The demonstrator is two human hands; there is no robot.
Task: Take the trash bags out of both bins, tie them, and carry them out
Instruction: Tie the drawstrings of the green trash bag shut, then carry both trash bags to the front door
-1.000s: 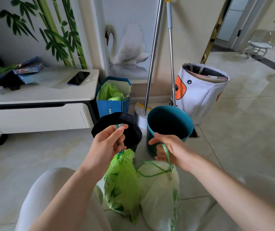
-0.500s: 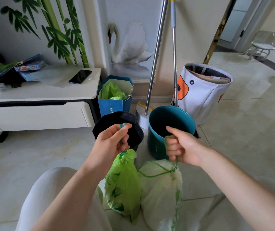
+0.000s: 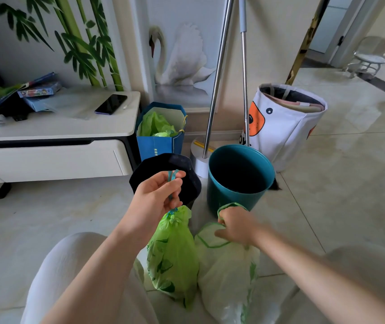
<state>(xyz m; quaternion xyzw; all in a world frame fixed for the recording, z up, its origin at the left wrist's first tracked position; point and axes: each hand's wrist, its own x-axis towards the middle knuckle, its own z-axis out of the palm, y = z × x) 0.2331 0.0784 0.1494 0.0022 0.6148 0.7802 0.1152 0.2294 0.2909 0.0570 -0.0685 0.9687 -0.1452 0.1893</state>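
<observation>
A bright green trash bag (image 3: 172,256) hangs tied at its neck, and my left hand (image 3: 156,197) pinches its teal drawstring just above the knot. Beside it on the right sits a pale whitish-green trash bag (image 3: 226,277). My right hand (image 3: 236,226) grips that bag's green drawstring loop at its top. Behind my hands stand two bins with no bags in them: a black bin (image 3: 187,169) on the left and a teal bin (image 3: 240,176) on the right.
A blue paper bag (image 3: 161,143) with green plastic stands by a white low cabinet (image 3: 53,146) holding a phone (image 3: 111,104). Two metal mop poles (image 3: 217,73) lean on the wall. A white fabric basket (image 3: 285,122) stands right. A doorway and chair (image 3: 369,59) lie far right.
My right hand has dropped lower with the green drawstring, down onto the top of the pale bag. My left hand still holds the green bag's string at about the same height.
</observation>
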